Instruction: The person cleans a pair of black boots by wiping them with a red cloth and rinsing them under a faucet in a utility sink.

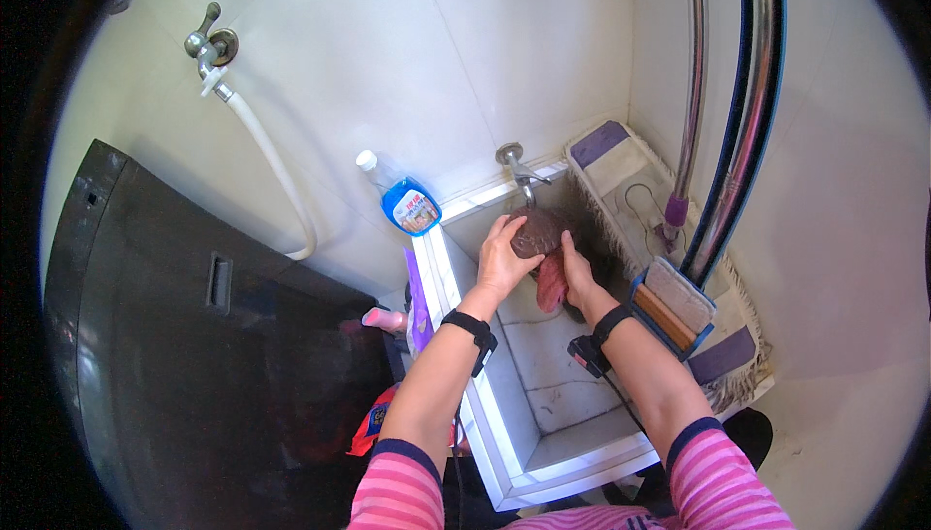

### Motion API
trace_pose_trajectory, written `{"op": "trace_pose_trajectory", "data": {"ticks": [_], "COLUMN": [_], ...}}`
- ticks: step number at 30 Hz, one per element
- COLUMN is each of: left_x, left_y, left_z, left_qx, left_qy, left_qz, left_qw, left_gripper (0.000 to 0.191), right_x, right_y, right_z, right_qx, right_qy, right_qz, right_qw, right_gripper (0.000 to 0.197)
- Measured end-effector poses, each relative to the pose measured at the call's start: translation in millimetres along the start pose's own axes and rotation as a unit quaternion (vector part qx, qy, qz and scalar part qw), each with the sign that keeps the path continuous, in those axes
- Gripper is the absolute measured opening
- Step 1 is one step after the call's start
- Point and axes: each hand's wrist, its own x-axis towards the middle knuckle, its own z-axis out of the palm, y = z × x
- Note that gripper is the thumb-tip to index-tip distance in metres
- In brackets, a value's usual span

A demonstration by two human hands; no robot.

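Under the metal faucet (522, 170), a rounded brown item (537, 233) with a wet-looking surface is held inside the stone-walled sink (560, 392). My left hand (502, 257) grips its left side, thumb towards the middle and fingers over the top. My right hand (577, 272) holds it from the right. A reddish, soft-looking piece (551, 283) hangs below the brown part, between my hands. Whether the two are one object, and exactly what it is, I cannot tell. Dark shadow hides the sink's far right corner.
A bottle of blue liquid (411, 203) stands at the sink's left corner. A fringed flat mop head (607, 159) and a blue-framed sponge mop (673, 304) lie along the right rim. Left stands a black appliance (218, 355), near a wall tap (207, 43) with a white hose (273, 159).
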Motion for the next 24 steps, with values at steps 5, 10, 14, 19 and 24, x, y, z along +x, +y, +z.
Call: {"op": "trace_pose_trajectory", "data": {"ticks": [5,10,14,19,24], "left_x": [-4.9,-15.7,-20.6,-40.8,-42.8], "left_y": [-15.8,-9.4,0.4,-1.8,6.2], "left_z": [2.8,8.1,12.8,8.3,-3.3], "left_qx": [0.071,0.141,0.183,0.216,0.196], "left_qy": [-0.100,-0.135,-0.141,-0.113,-0.144], "left_qz": [0.120,0.165,0.227,0.275,0.298], "left_qw": [0.985,0.967,0.946,0.930,0.923], "left_gripper": [0.064,0.072,0.070,0.058,0.057], "right_x": [-5.3,4.6,16.1,-33.3,-35.5], "right_y": [2.8,1.7,-2.7,-26.8,-27.6], "right_z": [-2.1,-14.7,-22.9,-0.6,-5.3], "right_qx": [-0.015,-0.066,-0.020,0.042,0.020], "right_qy": [-0.030,-0.025,-0.088,-0.139,-0.110], "right_qz": [-0.038,0.029,0.098,0.170,0.204], "right_qw": [0.999,0.997,0.991,0.975,0.973], "right_gripper": [0.070,0.079,0.084,0.088,0.081]}}
